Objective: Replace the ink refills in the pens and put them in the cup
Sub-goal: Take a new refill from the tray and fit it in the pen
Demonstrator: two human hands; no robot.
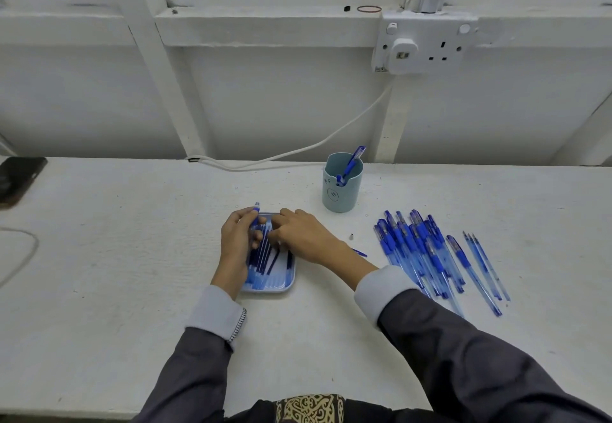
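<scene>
A small blue tray [287,285] holds several dark blue ink refills [265,257] lying side by side. My left hand [236,240] grips a blue pen barrel [255,215], its top end sticking up past my fingers above the tray's far edge. My right hand [303,235] reaches over the tray, fingers curled down onto the refills; whether it pinches one is hidden. A pale green cup [341,187] behind the tray holds one blue pen [351,164]. A heap of blue pens [420,250] lies to the right.
A few thin refills [485,263] lie right of the pen heap. A tiny pen tip part [351,236] sits by my right wrist. A white cable [298,151] runs from the wall socket [424,47]. A dark phone [18,179] lies far left.
</scene>
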